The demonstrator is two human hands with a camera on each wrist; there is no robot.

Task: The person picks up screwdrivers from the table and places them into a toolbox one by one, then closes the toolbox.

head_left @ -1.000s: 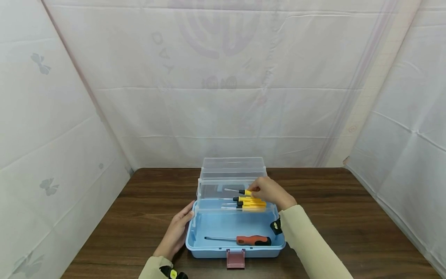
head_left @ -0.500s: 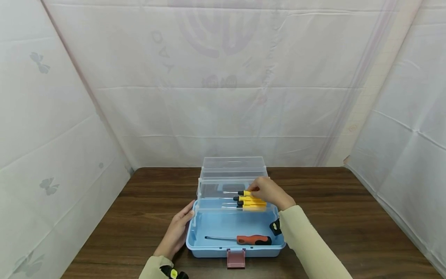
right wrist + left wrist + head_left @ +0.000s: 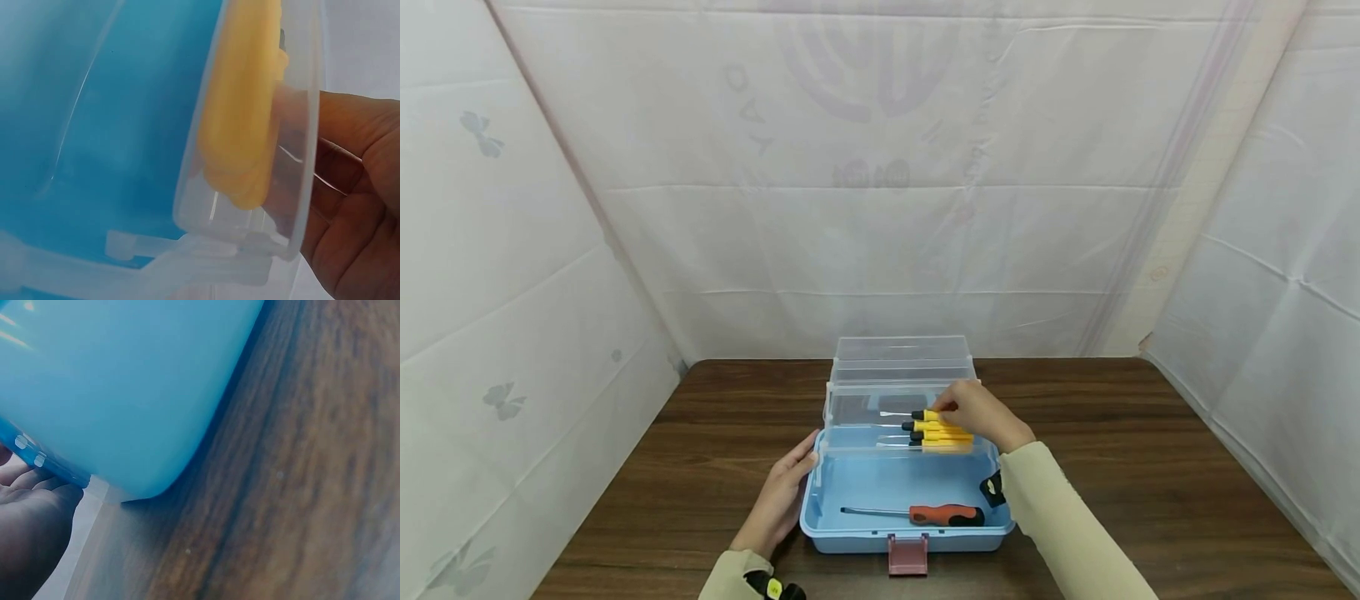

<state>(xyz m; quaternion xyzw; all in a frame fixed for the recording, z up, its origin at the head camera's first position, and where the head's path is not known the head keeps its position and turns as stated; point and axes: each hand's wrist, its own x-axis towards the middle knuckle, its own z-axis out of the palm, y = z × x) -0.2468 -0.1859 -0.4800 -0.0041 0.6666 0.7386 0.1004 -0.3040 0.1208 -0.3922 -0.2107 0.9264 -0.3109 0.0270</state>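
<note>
A light blue toolbox [image 3: 842, 546] stands with its translucent trays raised. My left hand [image 3: 781, 492] grips its left side, thumb at the rim and fingers along the outer wall; the left wrist view has this hand [image 3: 34, 528] by the box's edge. With my right hand [image 3: 985, 412] I pinch a small yellow-and-black screwdriver [image 3: 920, 415] by its handle at the clear tray [image 3: 850, 455]. Several similar yellow screwdrivers [image 3: 946, 437] lie just in front of it in that tray. Seen from the right wrist, yellow handles [image 3: 240, 94] show through the tray wall, fingers partly hidden behind.
An orange-and-black screwdriver [image 3: 934, 517] lies on the toolbox floor near the front. A pink latch [image 3: 907, 557] hangs from the box's front. Another clear tray [image 3: 902, 350] stands higher at the back. Dark wooden tabletop [image 3: 1097, 467] surrounds the box, with white sheeting [image 3: 880, 250] behind.
The pinched screwdriver has come down slightly, its shaft now level, and then stays put. Left hand and toolbox hold their place.
</note>
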